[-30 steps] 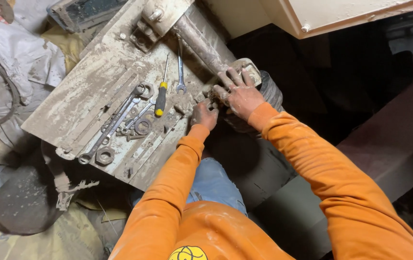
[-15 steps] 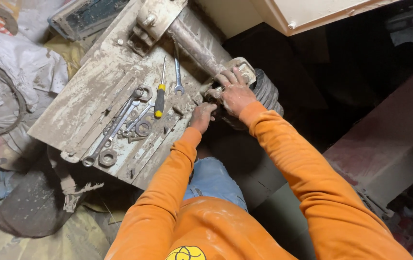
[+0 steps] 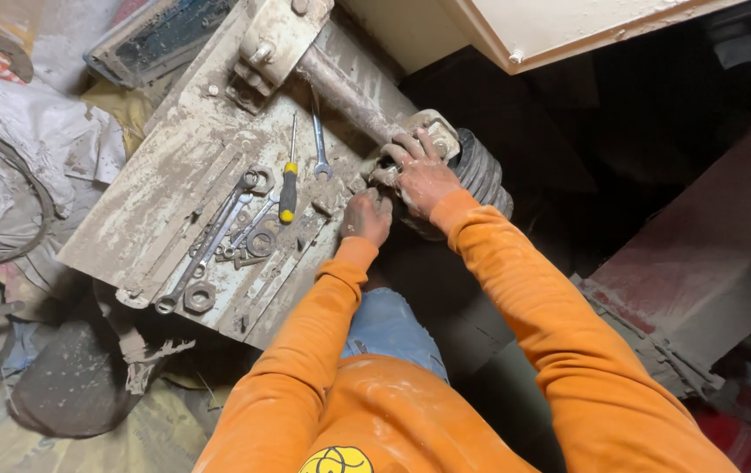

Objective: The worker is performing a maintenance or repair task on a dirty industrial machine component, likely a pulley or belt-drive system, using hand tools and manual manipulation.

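head view, left to right. grey sacking [image 3: 25, 131] and a dark curved hose [image 3: 29, 188] lie at the far left, beside a mud-caked metal plate [image 3: 174, 158] that slopes across the upper left. on the plate rest several tools: a long combination wrench [image 3: 209, 245], a loose ring-shaped part [image 3: 199, 297] near its lower end, a screwdriver with a yellow-and-black handle [image 3: 288, 188], and a small open-end spanner [image 3: 319, 144] just right of it. above them a bolted bracket [image 3: 275, 39] carries a dirt-covered shaft [image 3: 349, 96] running down and to the right.

left hand [image 3: 367, 217], on an orange sleeve [image 3: 305, 350], sits at the plate's right edge, fingers curled under against the metal; whether it grips anything cannot be determined, as the fingertips are hidden. right hand [image 3: 419, 175] lies just beside it, touching the shaft end fitting [image 3: 432, 131], fingers wrapped over the fitting's muddy face. directly behind the fitting stands a ribbed black rubber boot [image 3: 481, 175]. a pale panel edge [image 3: 551, 35] crosses the top right, and a reddish beam [image 3: 700, 263] slopes at the right.
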